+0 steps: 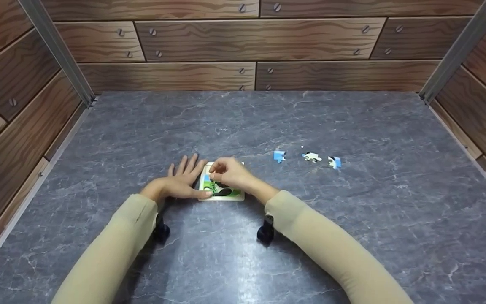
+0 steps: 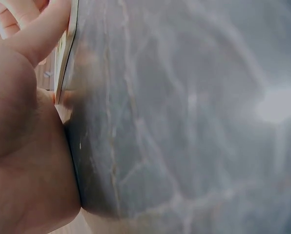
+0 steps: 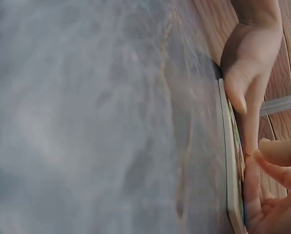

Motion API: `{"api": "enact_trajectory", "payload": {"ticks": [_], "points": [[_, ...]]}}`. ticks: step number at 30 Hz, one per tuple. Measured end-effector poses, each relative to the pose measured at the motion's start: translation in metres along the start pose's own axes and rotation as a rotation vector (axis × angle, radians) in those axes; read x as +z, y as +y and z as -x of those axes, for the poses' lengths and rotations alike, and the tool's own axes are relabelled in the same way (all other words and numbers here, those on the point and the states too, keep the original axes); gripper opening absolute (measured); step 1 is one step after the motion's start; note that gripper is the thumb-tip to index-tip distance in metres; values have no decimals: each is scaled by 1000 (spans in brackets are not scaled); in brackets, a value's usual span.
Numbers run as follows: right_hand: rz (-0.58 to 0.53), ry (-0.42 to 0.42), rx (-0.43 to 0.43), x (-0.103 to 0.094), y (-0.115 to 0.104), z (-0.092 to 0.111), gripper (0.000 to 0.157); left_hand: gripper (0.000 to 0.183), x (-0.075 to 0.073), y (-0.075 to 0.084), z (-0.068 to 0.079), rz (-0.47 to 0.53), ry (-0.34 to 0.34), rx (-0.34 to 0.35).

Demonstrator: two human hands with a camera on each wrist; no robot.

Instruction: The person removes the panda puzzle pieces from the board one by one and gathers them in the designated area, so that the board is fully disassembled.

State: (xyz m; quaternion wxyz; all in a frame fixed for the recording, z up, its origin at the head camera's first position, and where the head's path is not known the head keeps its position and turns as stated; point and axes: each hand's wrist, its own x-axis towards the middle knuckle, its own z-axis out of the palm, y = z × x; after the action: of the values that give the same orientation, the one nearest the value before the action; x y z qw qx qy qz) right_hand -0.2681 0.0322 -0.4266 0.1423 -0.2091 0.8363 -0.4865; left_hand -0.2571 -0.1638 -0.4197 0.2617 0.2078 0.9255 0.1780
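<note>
A small picture puzzle in a pale wooden frame [image 1: 222, 199] lies on the tabletop, showing green, blue and black parts. My left hand [image 1: 179, 183] is flat with fingers spread along the frame's left side, its thumb resting over the lower left corner. Over the upper part of the puzzle is my right hand [image 1: 231, 172], its thumb and index fingertips brought together near the upper left. In the right wrist view the right fingertips [image 3: 259, 148] are close above the puzzle; whether a piece is between them I cannot tell. The right hand hides much of the picture.
Three loose puzzle pieces lie right of the frame: a blue one [image 1: 279, 156], a white and black one [image 1: 311, 157] and a blue, white and black one [image 1: 334, 162]. A tiny white speck [image 1: 302, 147] is near them. Wood-patterned walls [image 1: 251, 40] enclose the grey marbled table [image 1: 373, 236].
</note>
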Motion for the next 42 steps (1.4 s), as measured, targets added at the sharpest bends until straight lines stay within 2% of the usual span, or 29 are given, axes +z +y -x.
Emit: {"api": "enact_trajectory", "payload": {"ticks": [9, 16, 21, 23, 26, 31, 38, 42], "points": [[122, -22, -4, 3, -2, 0, 20, 104, 0, -1, -2, 23, -8, -13], [280, -23, 14, 6, -5, 1, 22, 105, -1, 0, -2, 9, -4, -7], [314, -38, 56, 6, -8, 2, 22, 105, -1, -1, -3, 4, -13, -5], [293, -66, 85, 5, -8, 3, 23, 105, -1, 0, -3, -1, -17, -7], [193, -103, 107, 3, -8, 3, 24, 104, -2, 0, -3, -8, -22, -9], [19, -121, 92, 2, -6, 2, 26, 105, -2, -1, -3, -18, -14, -18], [12, -21, 75, 5, -3, 1, 25, 106, -1, 0, -3, -20, 2, -15], [-85, 47, 102, 6, -1, 1, 20, 106, -1, 1, -3, -21, 7, -12]]}}
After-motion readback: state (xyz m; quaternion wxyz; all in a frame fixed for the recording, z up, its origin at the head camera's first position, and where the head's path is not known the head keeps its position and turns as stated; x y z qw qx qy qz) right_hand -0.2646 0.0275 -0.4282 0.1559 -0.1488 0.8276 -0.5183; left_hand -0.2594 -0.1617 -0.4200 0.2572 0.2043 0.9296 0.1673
